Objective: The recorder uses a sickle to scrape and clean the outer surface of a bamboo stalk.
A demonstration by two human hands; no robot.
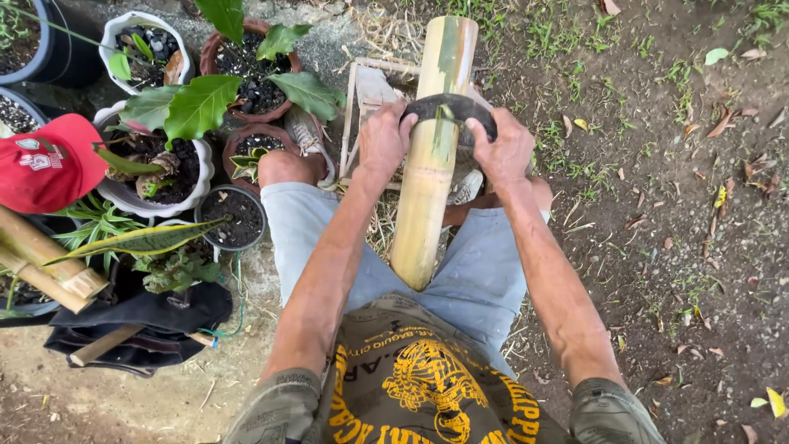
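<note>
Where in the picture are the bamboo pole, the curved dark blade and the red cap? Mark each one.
bamboo pole [427, 189]: head view, on the yellow-green middle of its length.
curved dark blade [450, 106]: head view, on the arched part between the two hands.
red cap [49, 164]: head view, on its crown.

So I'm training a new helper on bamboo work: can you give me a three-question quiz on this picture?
1. True or false: both hands grip the curved dark blade that lies across the bamboo pole.
2. Where does the near end of the pole rest? A) on the red cap B) between the person's thighs C) in a plant pot
3. Fill in: the left hand and right hand hold opposite ____ of the blade.

Key: 1 true; 2 B; 3 ends.
</note>
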